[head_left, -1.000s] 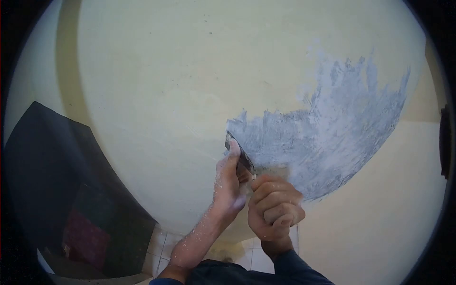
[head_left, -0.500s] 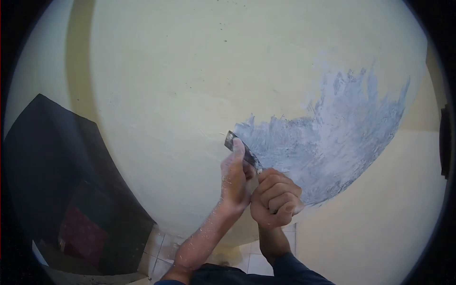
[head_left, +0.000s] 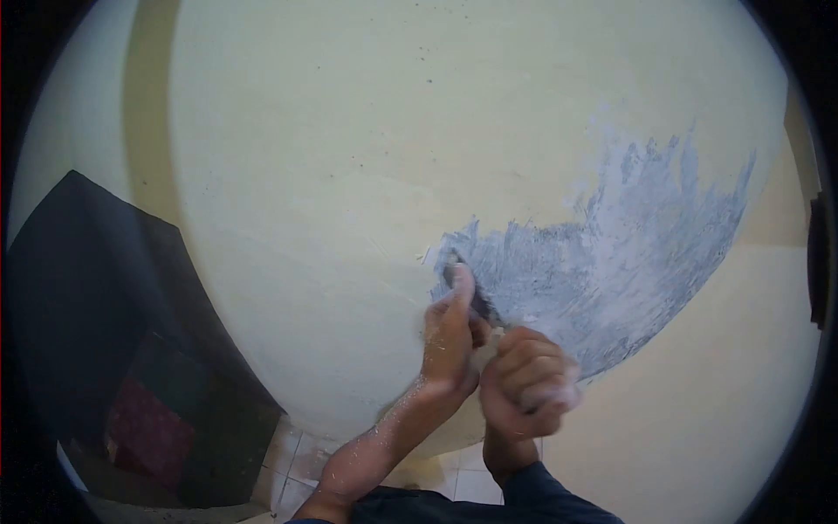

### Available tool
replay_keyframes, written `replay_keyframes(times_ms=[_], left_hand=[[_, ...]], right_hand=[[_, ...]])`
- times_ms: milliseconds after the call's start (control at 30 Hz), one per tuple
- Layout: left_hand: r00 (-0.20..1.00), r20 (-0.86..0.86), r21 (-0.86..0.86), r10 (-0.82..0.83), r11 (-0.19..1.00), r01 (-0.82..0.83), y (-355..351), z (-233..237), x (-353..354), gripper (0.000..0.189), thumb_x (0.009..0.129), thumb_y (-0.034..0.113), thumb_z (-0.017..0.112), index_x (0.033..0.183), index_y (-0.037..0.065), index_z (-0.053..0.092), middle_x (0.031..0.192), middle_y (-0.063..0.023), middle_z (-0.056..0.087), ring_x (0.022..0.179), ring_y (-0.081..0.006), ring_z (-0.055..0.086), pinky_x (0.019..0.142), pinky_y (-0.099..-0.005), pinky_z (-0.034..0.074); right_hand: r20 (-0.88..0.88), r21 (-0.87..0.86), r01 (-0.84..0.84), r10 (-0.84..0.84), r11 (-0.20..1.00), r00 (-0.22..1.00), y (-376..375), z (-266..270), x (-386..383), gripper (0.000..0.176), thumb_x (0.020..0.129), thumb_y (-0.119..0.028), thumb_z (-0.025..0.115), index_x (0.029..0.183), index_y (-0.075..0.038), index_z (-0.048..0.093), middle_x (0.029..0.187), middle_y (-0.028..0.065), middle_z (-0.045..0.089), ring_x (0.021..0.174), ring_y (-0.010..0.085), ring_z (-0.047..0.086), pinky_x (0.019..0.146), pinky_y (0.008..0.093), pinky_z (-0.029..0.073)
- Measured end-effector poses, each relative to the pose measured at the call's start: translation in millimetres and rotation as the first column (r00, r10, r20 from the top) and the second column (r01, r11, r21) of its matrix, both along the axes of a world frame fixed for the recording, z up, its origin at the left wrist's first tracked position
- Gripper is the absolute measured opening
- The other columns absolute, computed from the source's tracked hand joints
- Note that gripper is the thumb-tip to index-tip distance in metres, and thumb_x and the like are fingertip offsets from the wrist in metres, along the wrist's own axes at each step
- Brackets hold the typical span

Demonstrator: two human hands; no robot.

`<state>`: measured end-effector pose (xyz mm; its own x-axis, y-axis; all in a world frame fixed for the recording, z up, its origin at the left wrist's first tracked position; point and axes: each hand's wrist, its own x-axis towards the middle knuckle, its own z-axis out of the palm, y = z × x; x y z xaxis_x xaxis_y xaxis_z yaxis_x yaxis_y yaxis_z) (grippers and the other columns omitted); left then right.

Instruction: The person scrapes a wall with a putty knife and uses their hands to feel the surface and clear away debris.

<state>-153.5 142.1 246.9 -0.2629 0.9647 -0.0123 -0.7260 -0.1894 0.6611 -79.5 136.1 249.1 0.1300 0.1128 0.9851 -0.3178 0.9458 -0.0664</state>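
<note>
A scraper with a dark metal blade lies slanted against the pale yellow wall. My right hand, a little blurred, is wrapped in a fist around its handle, which is mostly hidden. On the blade rests the thumb of my left hand, its other fingers curled behind and partly out of sight. Around the blade's upper end is the left edge of a rough grey patch where the paint is off. A small loose paint flake clings beside the tip. Pale flecks dot my left forearm.
At the left stands a large dark panel with a reddish patch low on it. Light floor tiles show below. Another wall meets this one at the right, with a dark object at the far edge.
Both hands and the scraper have moved right and slightly down along the wall. The grey patch now reaches a little further left, where the blade was.
</note>
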Motion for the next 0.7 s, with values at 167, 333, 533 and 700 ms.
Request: replay_keyframes(times_ms=[167, 333, 533, 700], left_hand=[[0.992, 0.122, 0.035, -0.018, 0.999, 0.014, 3, -5, 9, 0.050, 0.094, 0.052, 0.052, 0.059, 0.018, 0.039, 0.051, 0.0060, 0.034, 0.046, -0.0051, 0.030, 0.046, -0.0243, 0.022], [0.993, 0.105, 0.033, -0.047, 0.999, 0.043, 4, -13, 0, 0.042, 0.097, 0.049, 0.047, 0.069, 0.017, 0.045, 0.058, 0.0076, 0.038, 0.053, -0.0056, 0.035, 0.050, -0.0259, 0.033], [0.987, 0.084, 0.121, -0.139, 0.984, 0.128, -9, -5, 7, 0.043, 0.097, 0.047, 0.050, 0.067, 0.016, 0.042, 0.058, 0.0083, 0.032, 0.052, -0.0049, 0.029, 0.049, -0.0244, 0.025], [0.987, 0.067, 0.021, -0.145, 0.989, 0.144, -15, -12, -5, 0.044, 0.095, 0.045, 0.054, 0.065, 0.014, 0.046, 0.056, 0.0082, 0.027, 0.049, -0.0041, 0.024, 0.047, -0.0240, 0.020]], right_hand=[[-0.005, 0.019, -0.053, 0.053, 0.998, 0.999, -2, 2, -4, 0.050, 0.096, -0.030, 0.039, 0.051, -0.011, 0.028, 0.042, 0.0015, 0.033, 0.035, 0.0153, 0.029, 0.043, 0.0319, 0.033], [-0.020, 0.034, -0.090, 0.091, 0.995, 0.996, 15, 2, -11, 0.047, 0.094, -0.022, 0.039, 0.051, -0.011, 0.026, 0.042, 0.0029, 0.034, 0.036, 0.0163, 0.030, 0.041, 0.0333, 0.033], [0.003, 0.073, -0.194, 0.195, 0.978, 0.981, 5, 7, 2, 0.045, 0.094, -0.019, 0.041, 0.051, -0.012, 0.028, 0.042, 0.0016, 0.033, 0.036, 0.0154, 0.029, 0.041, 0.0328, 0.032], [-0.053, 0.020, -0.143, 0.143, 0.990, 0.988, 20, 4, -12, 0.048, 0.095, -0.024, 0.042, 0.051, -0.013, 0.026, 0.043, 0.0007, 0.032, 0.036, 0.0145, 0.028, 0.041, 0.0307, 0.028]])
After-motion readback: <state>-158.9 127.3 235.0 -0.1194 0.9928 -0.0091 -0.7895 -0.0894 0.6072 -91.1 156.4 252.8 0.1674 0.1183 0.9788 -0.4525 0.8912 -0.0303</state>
